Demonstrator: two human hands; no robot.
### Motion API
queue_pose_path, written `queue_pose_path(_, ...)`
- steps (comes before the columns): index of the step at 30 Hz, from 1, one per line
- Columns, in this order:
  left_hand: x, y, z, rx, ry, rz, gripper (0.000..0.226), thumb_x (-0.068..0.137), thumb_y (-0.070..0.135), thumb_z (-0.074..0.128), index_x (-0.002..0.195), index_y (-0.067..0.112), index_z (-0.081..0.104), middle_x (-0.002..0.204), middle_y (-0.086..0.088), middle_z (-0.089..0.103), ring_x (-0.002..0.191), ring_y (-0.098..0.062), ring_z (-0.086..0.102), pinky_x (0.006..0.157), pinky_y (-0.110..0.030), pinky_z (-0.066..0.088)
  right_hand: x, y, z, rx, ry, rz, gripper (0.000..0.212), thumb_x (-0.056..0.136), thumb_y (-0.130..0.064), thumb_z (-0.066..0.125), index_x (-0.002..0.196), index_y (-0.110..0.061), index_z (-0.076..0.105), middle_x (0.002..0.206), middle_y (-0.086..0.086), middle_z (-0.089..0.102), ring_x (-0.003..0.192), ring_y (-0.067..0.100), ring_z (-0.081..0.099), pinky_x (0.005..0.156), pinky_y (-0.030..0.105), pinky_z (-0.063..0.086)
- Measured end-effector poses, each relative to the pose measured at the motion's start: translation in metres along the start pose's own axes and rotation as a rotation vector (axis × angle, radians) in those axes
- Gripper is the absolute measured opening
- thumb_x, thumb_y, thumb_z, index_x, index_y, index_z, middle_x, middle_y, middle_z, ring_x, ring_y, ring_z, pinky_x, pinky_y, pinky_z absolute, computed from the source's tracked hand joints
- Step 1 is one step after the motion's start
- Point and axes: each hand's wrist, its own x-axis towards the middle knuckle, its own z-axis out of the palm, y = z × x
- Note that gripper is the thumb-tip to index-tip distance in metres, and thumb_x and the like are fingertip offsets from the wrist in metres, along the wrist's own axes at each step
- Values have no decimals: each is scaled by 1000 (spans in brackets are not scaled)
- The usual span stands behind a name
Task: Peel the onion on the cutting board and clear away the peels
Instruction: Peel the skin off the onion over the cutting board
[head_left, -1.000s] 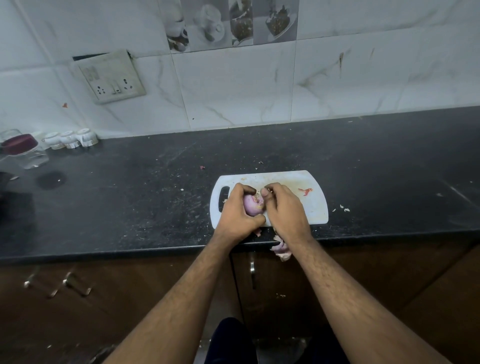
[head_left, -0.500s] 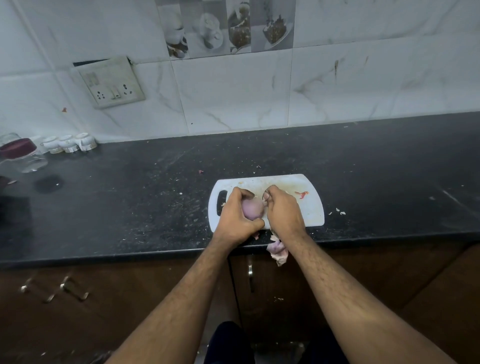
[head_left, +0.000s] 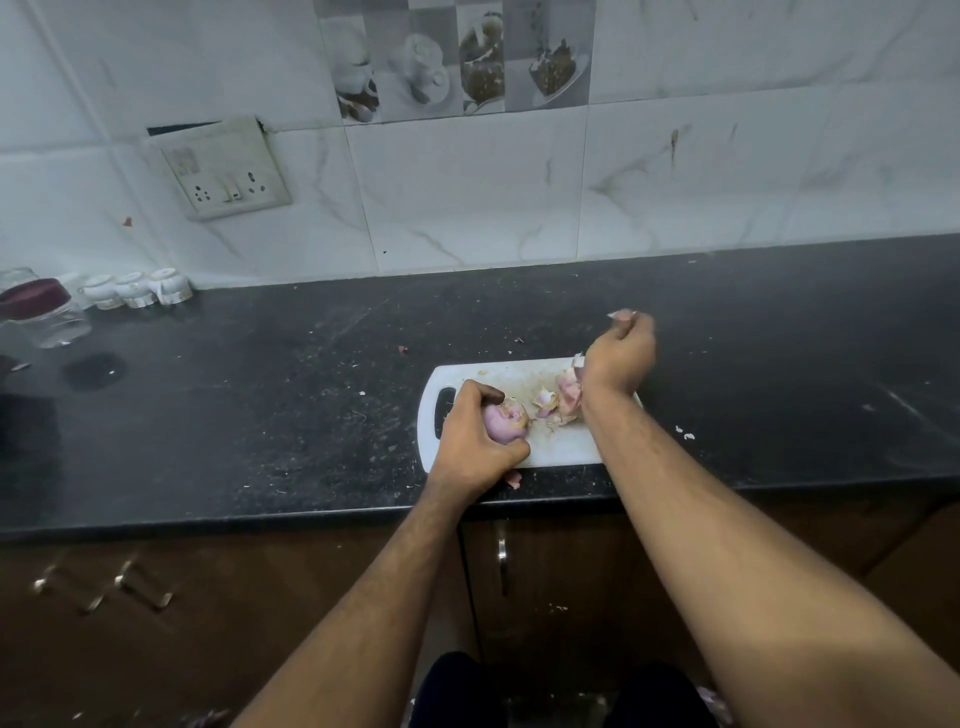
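Observation:
A white cutting board (head_left: 550, 451) with a handle slot lies near the front edge of the black counter. My left hand (head_left: 475, 436) grips a purple onion (head_left: 503, 423) on the board's left half. My right hand (head_left: 619, 356) is raised over the board's far right corner, its fingertips pinched on a small peel piece (head_left: 622, 314). A heap of pink onion peels (head_left: 562, 399) lies on the board beside my right wrist. One peel scrap (head_left: 513, 479) rests on the counter just below the board.
The black counter (head_left: 260, 415) carries small peel flecks (head_left: 687, 434) right of the board. A glass jar with a dark red lid (head_left: 44, 314) and small white cups (head_left: 136, 289) stand at the far left. A wall socket (head_left: 228, 174) hangs on the tiles.
My right hand left the onion and swung up to the right with a bit of peel. Peels that hung below that hand now lie on the board. My left hand still grips the onion.

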Motion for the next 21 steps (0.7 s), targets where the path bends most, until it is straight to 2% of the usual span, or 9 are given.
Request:
queue_pose_path(1, 1, 1, 0, 4, 10, 5, 55, 71, 7, 82, 114, 18, 50, 112, -1, 59, 90, -8, 68, 62, -23, 61, 1, 0, 1, -23, 9, -27, 22, 104, -7, 40, 103, -5, 62, 98, 7, 64, 87, 20, 58, 73, 29, 44)
queue_pose_path(3, 1, 1, 1, 20, 6, 9, 55, 72, 4, 82, 116, 15, 50, 111, 0, 60, 92, 4, 65, 66, -11, 54, -1, 13, 3, -165, -142, -61, 26, 100, -1, 39, 107, -5, 64, 110, 11, 64, 93, 21, 59, 75, 22, 39)
queue_pose_path(6, 1, 1, 2, 29, -10, 14, 54, 75, 0, 80, 118, 9, 48, 111, -2, 58, 82, 16, 62, 62, -7, 51, -9, 35, -1, -422, -440, -163, 35, 94, 2, 46, 112, -13, 71, 120, 7, 65, 107, 22, 64, 89, 26, 46)
queue_pose_path(8, 1, 1, 2, 36, -14, 26, 53, 77, -1, 79, 119, 7, 48, 110, -4, 58, 77, 17, 62, 60, -6, 50, -12, 36, -7, -428, -536, -229, 39, 90, 4, 47, 109, -16, 73, 117, 1, 68, 108, 17, 65, 93, 23, 47)
queue_pose_path(12, 0, 1, 3, 52, -17, 32, 52, 78, -2, 79, 119, 4, 47, 109, -5, 57, 74, 17, 63, 57, -6, 50, -11, 23, -22, -372, -543, -328, 31, 91, -11, 48, 96, -28, 73, 92, -15, 74, 96, 10, 68, 97, 43, 53)
queue_pose_path(14, 0, 1, 4, 51, -16, 38, 51, 79, -4, 78, 119, 3, 47, 109, -5, 56, 73, 17, 63, 57, -6, 50, -18, 13, -32, -407, -560, -436, 28, 96, -17, 48, 103, -31, 71, 92, -16, 73, 102, 13, 63, 100, 47, 47)
queue_pose_path(16, 1, 1, 5, 49, -22, 37, 51, 79, -6, 77, 120, 1, 46, 108, -5, 55, 69, 17, 63, 56, -6, 49, -32, 9, -45, -444, -569, -593, 25, 99, -18, 51, 113, -28, 70, 103, -13, 71, 106, 15, 59, 98, 45, 46)
queue_pose_path(18, 1, -2, 6, 62, -6, 55, 51, 78, -8, 76, 119, 1, 46, 108, -7, 54, 72, 16, 63, 57, -6, 49, -50, 13, -57, -410, -581, -724, 22, 99, -17, 57, 116, -23, 70, 109, -9, 64, 102, 14, 58, 87, 35, 48)
queue_pose_path(21, 2, -5, 6, 94, 41, 101, 54, 77, -4, 78, 121, 3, 48, 114, -9, 54, 87, 14, 60, 62, -4, 49, -74, 24, -65, -371, -690, -621, 22, 96, -25, 67, 117, -18, 70, 106, -9, 62, 90, 9, 61, 81, 28, 51)
